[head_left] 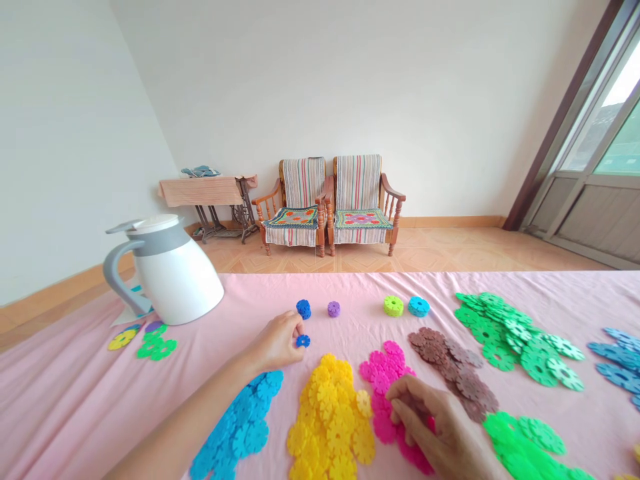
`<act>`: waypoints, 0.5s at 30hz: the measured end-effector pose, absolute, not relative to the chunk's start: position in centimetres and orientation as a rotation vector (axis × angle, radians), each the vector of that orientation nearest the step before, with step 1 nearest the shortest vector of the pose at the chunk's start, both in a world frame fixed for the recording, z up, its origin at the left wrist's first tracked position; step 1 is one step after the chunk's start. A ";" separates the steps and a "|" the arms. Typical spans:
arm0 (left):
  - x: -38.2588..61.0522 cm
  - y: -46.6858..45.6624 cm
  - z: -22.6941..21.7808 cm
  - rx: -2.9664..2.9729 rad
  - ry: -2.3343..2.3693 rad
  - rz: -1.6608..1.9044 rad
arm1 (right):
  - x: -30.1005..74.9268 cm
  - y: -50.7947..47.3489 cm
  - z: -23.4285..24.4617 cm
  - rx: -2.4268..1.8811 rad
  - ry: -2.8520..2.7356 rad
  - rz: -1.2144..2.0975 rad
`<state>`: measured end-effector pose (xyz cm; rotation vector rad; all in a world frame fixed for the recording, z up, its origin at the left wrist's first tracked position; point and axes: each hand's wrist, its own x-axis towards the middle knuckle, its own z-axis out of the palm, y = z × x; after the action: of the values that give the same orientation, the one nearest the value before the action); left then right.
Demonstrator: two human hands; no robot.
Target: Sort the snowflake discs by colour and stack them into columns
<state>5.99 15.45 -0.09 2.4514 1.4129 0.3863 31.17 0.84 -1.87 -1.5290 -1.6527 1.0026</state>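
My left hand (277, 343) reaches forward over the pink tablecloth (65, 407) and pinches a small dark blue disc (303, 341) at its fingertips. Just beyond it stands a short stack of dark blue discs (303, 308). My right hand (440, 427) rests with curled fingers on the pile of magenta snowflake discs (387, 373), touching them. A yellow pile (333, 420) lies between my hands, and a light blue pile (240, 420) lies under my left forearm.
A white and grey kettle (167, 270) stands at the left with loose green, yellow and purple discs (150, 340) beside it. Small purple (334, 309), lime (393, 306) and cyan (419, 307) stacks sit in a row. Brown (455, 367), green (520, 340) and blue (620, 363) piles spread to the right.
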 end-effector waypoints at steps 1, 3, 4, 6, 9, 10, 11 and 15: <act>5.9 15.5 -0.2 2.448 1.419 0.400 | 31.2 0.8 -1.8 -1.534 -1.655 1.002; 5.7 15.8 -0.5 2.413 1.438 0.471 | 31.2 0.8 -1.7 -1.533 -1.658 0.997; 5.5 16.0 -0.6 2.381 1.459 0.530 | 31.2 0.8 -1.6 -1.531 -1.660 0.995; 5.1 16.8 -0.4 2.308 1.512 0.668 | 31.2 0.8 -1.5 -1.527 -1.668 0.997; 4.9 18.2 0.2 2.237 1.577 0.803 | 31.2 0.9 -1.6 -1.517 -1.676 1.001; 4.9 18.6 0.4 2.230 1.591 0.811 | 31.3 0.9 -1.6 -1.514 -1.677 1.001; 5.0 19.0 0.6 2.228 1.603 0.808 | 31.3 0.9 -1.6 -1.512 -1.679 0.999; 5.9 19.9 1.1 2.236 1.618 0.771 | 31.3 0.9 -1.7 -1.514 -1.679 1.007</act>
<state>5.89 19.92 1.11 2.2356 1.6185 0.7709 31.28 0.94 -1.70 -1.5143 -1.6787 1.0067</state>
